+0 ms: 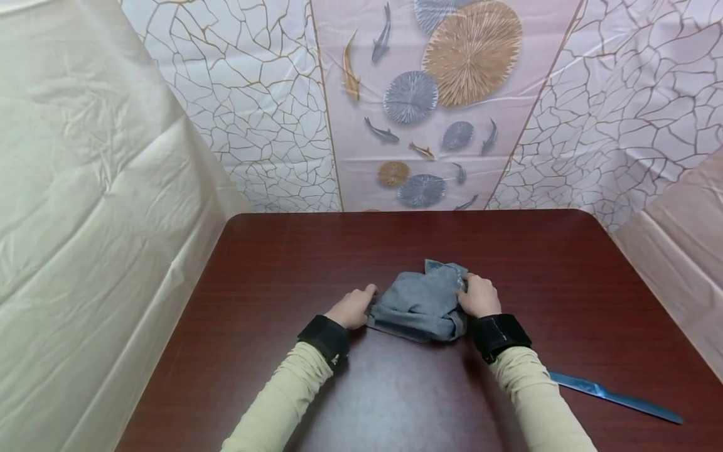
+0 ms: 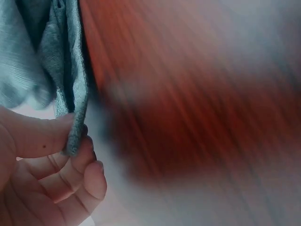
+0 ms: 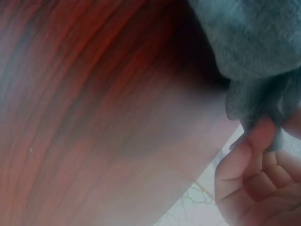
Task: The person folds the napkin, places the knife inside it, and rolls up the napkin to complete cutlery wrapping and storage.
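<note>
A crumpled grey-blue cloth (image 1: pixel 420 304) lies bunched and partly folded near the middle of the table. At its left edge my left hand (image 1: pixel 354 307) pinches a thin hem. The left wrist view shows that hem of the cloth (image 2: pixel 77 94) between the thumb and the curled fingers of the left hand (image 2: pixel 51 174). My right hand (image 1: pixel 480 297) grips the cloth's upper right side. In the right wrist view, thumb and fingertips of the right hand (image 3: pixel 258 174) close on a gathered fold of the cloth (image 3: pixel 258 96), which partly covers them.
A long, flat blue object shaped like a knife (image 1: pixel 621 398) lies to the right, partly behind my right sleeve (image 1: pixel 536 402). The dark red-brown table (image 1: pixel 282 251) has rounded far corners. Patterned fabric (image 1: pixel 260 113) hangs behind it, and pale cloth (image 1: pixel 101 220) drapes the left side.
</note>
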`<state>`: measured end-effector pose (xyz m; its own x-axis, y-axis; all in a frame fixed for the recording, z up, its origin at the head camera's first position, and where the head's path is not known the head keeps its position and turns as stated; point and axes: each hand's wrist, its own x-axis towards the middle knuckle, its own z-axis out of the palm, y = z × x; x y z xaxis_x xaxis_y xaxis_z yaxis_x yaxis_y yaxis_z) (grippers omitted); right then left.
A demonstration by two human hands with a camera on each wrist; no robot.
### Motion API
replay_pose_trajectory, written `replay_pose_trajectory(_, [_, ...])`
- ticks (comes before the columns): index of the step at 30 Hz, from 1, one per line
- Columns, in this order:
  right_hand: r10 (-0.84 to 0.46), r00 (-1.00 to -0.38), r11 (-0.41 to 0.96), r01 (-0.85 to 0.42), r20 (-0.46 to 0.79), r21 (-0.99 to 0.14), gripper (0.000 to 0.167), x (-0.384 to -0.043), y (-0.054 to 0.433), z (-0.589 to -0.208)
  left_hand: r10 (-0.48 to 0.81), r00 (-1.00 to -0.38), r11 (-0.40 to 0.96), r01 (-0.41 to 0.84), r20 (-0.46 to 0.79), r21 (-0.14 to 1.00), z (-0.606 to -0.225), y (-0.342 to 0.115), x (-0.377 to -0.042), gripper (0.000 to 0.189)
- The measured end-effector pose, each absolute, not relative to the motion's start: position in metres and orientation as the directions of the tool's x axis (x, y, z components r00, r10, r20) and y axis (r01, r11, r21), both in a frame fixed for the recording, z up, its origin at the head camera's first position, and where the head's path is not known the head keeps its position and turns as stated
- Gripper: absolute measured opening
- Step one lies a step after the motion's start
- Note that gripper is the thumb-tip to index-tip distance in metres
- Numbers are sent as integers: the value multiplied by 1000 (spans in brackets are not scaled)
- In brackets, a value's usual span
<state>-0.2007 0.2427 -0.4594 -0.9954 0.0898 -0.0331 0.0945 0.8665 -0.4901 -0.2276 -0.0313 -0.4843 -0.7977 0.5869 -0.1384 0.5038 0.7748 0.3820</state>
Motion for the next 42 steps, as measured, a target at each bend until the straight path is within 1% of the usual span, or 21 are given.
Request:
replay_pose_trajectory(4, [147,-989,864,143,-30,-483,40,-198,250,-457,557,-822,799,490,-121,349,-485,-51,-232,30])
replay_pose_trajectory(6, [166,-986,867,161,-31,-472,40,-196,256,-456,530,-840,818,471,-113,331,-484,-64,-234,27])
replay_pose_trajectory(13, [202,-979,878,190,-18,-439,40,-191,280,-459,392,-910,890,338,-134,308,-478,-110,-241,30])
replay_pose_trajectory(20, [237,-972,875,213,-1,-434,45,-182,304,-460,314,-929,914,240,-195,326,-480,-155,-246,36])
replay_pose_trajectory(23, [284,-959,865,251,10,-435,44,-179,315,-462,272,-939,930,200,-209,310,-481,-174,-248,39])
replay_pose_trajectory(26, [340,-940,848,290,35,-444,41,-176,324,-462,208,-959,949,150,-191,279,-480,-186,-247,38])
replay_pose_trajectory(28, [352,-933,842,280,78,-462,38,-175,326,-462,181,-973,956,141,-141,257,-479,-189,-247,37])
replay_pose_trajectory(30, [316,-938,841,209,140,-499,36,-175,325,-463,175,-983,957,158,-51,242,-476,-184,-244,40])
replay_pose_trajectory(32, [255,-944,840,109,209,-532,37,-175,320,-464,200,-977,950,211,72,231,-471,-171,-242,44])
replay_pose_trajectory(34, [192,-941,835,7,280,-550,40,-176,313,-464,259,-947,929,298,188,219,-464,-154,-239,44])
replay_pose_trajectory(36, [150,-930,837,-62,336,-543,42,-176,304,-463,333,-903,895,393,272,211,-459,-136,-235,38])
replay_pose_trajectory(39, [106,-901,858,-131,421,-496,41,-174,289,-462,449,-837,816,526,312,239,-453,-111,-229,24])
replay_pose_trajectory(42, [20,-875,877,-218,485,-429,26,-169,278,-460,561,-780,720,625,277,301,-452,-88,-223,12])
